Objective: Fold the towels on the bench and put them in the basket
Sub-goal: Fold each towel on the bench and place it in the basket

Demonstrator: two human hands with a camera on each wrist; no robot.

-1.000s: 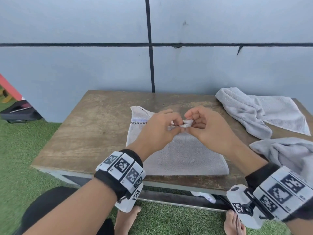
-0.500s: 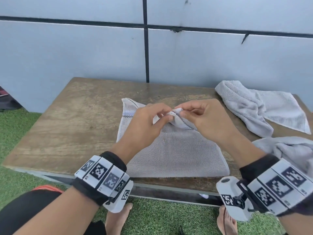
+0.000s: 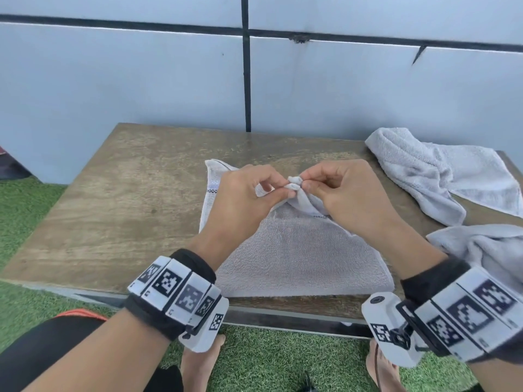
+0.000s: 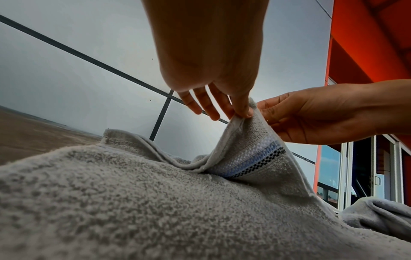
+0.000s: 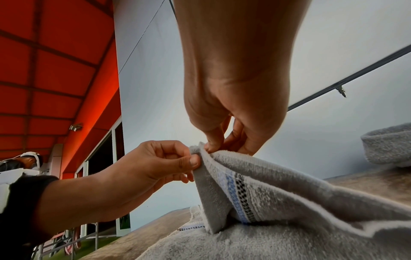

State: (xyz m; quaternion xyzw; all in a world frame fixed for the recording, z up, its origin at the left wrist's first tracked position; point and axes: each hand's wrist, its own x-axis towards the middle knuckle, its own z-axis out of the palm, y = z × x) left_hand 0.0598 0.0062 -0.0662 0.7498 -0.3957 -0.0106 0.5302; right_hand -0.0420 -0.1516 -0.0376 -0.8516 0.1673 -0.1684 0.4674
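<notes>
A grey towel (image 3: 300,256) lies flat on the wooden bench (image 3: 119,210), near its front edge. My left hand (image 3: 249,193) and right hand (image 3: 339,190) meet above the towel's far edge. Both pinch one lifted corner (image 3: 294,184) between thumb and forefinger. That corner carries a white, blue and black checked band (image 4: 251,160), which also shows in the right wrist view (image 5: 235,190). The left hand (image 4: 242,109) pinches the hem from above, and the right hand (image 5: 211,146) holds the same tip. No basket is in view.
Two more grey towels lie crumpled on the bench, one at the far right (image 3: 435,171) and one at the right edge (image 3: 481,244). A pale panelled wall (image 3: 169,80) stands behind the bench. Green turf (image 3: 25,210) surrounds it, and my bare feet show below the front edge.
Both hands have stayed together on the lifted towel corner, raising it slightly and adjusting their pinch. The head view has tilted down a little.
</notes>
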